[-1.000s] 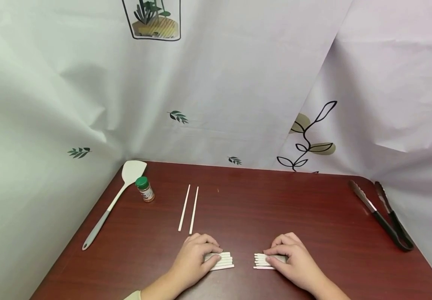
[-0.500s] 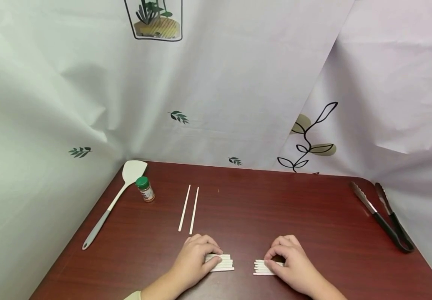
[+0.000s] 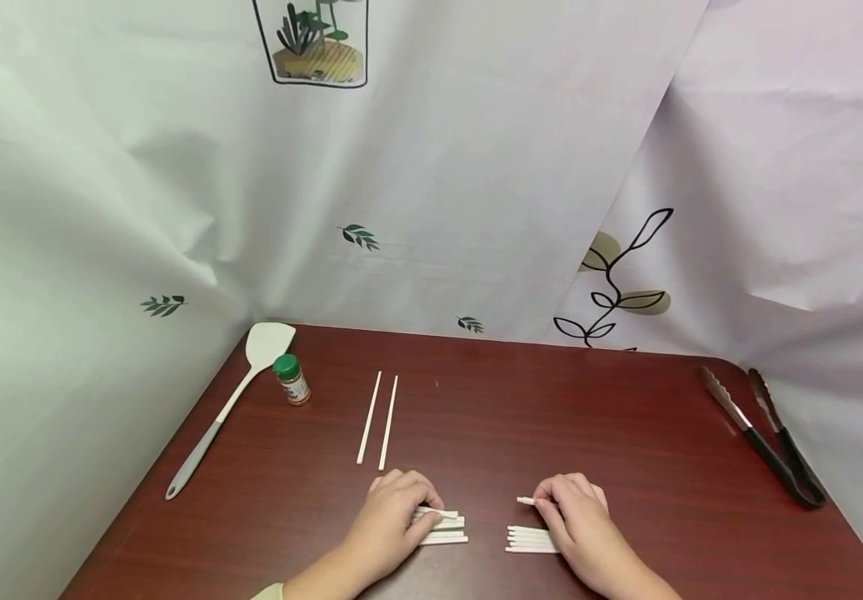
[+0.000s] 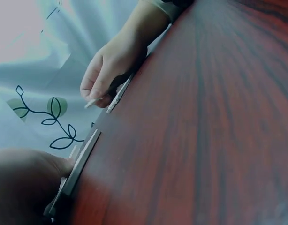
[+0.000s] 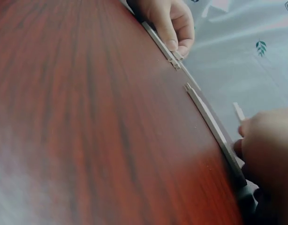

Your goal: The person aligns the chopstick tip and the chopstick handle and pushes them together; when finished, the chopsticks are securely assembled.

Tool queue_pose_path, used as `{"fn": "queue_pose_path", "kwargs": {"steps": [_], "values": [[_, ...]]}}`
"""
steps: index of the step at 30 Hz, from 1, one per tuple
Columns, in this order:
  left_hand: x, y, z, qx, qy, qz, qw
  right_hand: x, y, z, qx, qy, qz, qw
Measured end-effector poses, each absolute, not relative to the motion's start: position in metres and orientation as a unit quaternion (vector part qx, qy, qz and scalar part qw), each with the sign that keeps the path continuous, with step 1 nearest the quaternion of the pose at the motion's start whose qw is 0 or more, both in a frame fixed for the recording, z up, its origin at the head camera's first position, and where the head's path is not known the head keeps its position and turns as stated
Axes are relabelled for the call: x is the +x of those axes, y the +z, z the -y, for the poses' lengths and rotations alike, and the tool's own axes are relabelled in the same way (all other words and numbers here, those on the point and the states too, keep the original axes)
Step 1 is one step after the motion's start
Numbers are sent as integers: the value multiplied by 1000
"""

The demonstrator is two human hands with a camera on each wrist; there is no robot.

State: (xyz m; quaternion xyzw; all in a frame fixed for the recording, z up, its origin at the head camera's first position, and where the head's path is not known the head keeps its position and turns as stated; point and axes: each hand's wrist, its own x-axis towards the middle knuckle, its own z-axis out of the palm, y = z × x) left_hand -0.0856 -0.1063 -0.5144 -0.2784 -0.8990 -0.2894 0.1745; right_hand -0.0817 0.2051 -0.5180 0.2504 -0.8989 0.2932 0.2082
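While the right hand [image 3: 581, 529] pinches a white stick [image 3: 526, 501], its axis runs roughly leftward, with the right row of sticks [image 3: 527, 540] lying on the wearer's side. Left hand [image 3: 392, 518]: thumb and fingers clamped on sticks [image 3: 446, 540].

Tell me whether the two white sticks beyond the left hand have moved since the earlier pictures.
No: the two sticks show no shift either way against the green-capped jar.

I count 10+ thin white sticks [image 3: 531, 540], exact total hidden; 1 grey-handled white spatula [image 3: 234, 397], 1 green-capped jar [image 3: 294, 385], 1 black-handled metal tongs [image 3: 772, 461].
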Motion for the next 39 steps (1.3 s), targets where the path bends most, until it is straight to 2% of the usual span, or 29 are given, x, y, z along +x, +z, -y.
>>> {"fn": "queue_pose_path", "kwargs": {"steps": [8,16,27,39], "values": [[-84,-516,104,-273,-274,899,204,-86,-519,-208,277,317,879,222],[-86,-513,100,-319,-218,878,282,-89,-513,-211,313,330,855,249],[-83,-514,98,-360,-252,864,246,-89,-516,-205,365,322,821,300],[-81,-512,95,-438,-264,811,283,-87,-520,-192,448,350,759,317]]}}
